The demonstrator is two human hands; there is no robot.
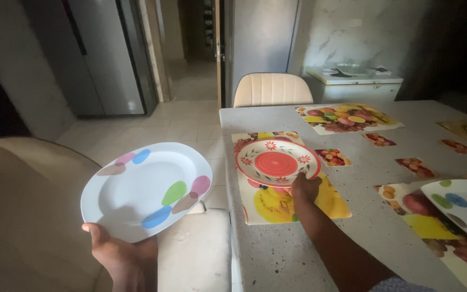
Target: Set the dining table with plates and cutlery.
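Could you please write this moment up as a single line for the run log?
left hand: holds white spotted plate off table | right hand: holds red patterned bowl over fruit placemat | table

Bowl [277,162] over placemat [320,203] — plate [146,189] left, off the table [309,254]
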